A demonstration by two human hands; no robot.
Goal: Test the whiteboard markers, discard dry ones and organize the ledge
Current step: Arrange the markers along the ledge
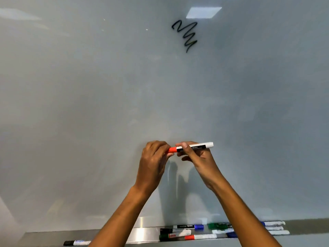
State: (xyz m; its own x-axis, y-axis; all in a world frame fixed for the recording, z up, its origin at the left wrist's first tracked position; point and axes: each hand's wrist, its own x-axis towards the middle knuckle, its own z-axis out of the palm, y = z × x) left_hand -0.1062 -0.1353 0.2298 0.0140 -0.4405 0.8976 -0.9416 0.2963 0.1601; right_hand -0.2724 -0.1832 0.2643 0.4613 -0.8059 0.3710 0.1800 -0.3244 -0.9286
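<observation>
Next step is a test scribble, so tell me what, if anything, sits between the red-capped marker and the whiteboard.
The red cap is on the tip of the marker, gripped by the left hand while the right hand holds the barrel. That cap must come off. Otherwise the whiteboard behind it is bare; only the black squiggle sits higher up.

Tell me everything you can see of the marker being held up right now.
The marker has a white barrel with a black printed label and an orange-red cap, plastic by the look. It lies roughly level in front of the whiteboard, cap end pointing left. The left hand pinches the cap; the right hand grips the barrel at the label. The cap looks seated; the tip is hidden.
</observation>
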